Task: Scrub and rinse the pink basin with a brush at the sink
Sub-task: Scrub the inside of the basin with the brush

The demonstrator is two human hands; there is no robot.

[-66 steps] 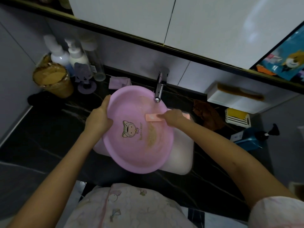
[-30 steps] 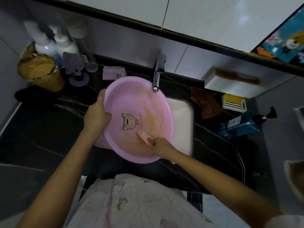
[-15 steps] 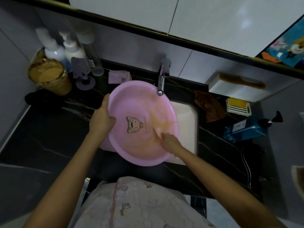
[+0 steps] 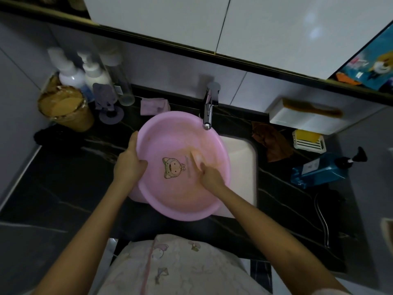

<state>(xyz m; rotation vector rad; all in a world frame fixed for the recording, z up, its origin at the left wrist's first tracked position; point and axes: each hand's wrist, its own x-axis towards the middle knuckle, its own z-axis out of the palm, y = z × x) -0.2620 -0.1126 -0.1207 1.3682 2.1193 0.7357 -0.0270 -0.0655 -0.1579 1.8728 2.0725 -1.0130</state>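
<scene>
A black stone-look countertop with thin pale veins (image 4: 63,188) fills the lower part of the view, running between a pale grey left wall (image 4: 14,107) and a grey right wall (image 4: 365,177). Behind it rises a pale grey tiled back wall (image 4: 170,67) with fine joints. Above, a dark ledge with a brass-coloured edge strip (image 4: 148,41) runs under glossy white cabinet doors (image 4: 159,18), which carry soft patches of reflected light (image 4: 314,33). A white box-shaped wall shelf (image 4: 302,122) hangs at the right. The room is dim.

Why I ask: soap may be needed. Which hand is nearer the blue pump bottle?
Right. The right hand is inside the pink basin, left of the blue pump bottle; the left hand grips the basin's left rim.
</scene>
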